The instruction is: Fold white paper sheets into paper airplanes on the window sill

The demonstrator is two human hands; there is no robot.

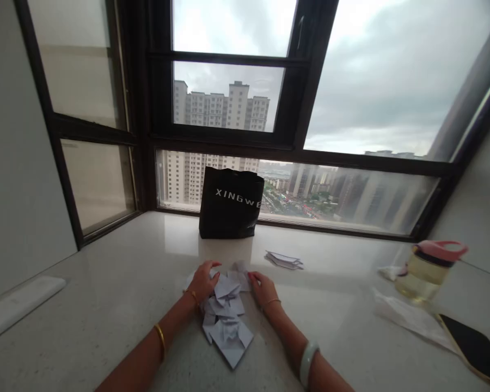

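Note:
A loose pile of folded white papers (228,313) lies on the white stone sill, its pieces overlapping. My left hand (204,280) rests at the pile's left side, fingers curved and thumb apart, touching the paper without a visible grip. At the upper right of the pile, my right hand (263,289) pinches the edge of a folded paper (242,276), which looks slightly blurred. Farther back and to the right, a small stack of folded papers (284,259) lies apart from both hands.
A black bag (231,204) with white lettering stands upright by the window. On the right are a pink-lidded bottle (427,272), a crumpled white tissue (412,316) and a dark phone-like slab (476,345). A long white bar (22,302) lies at the left.

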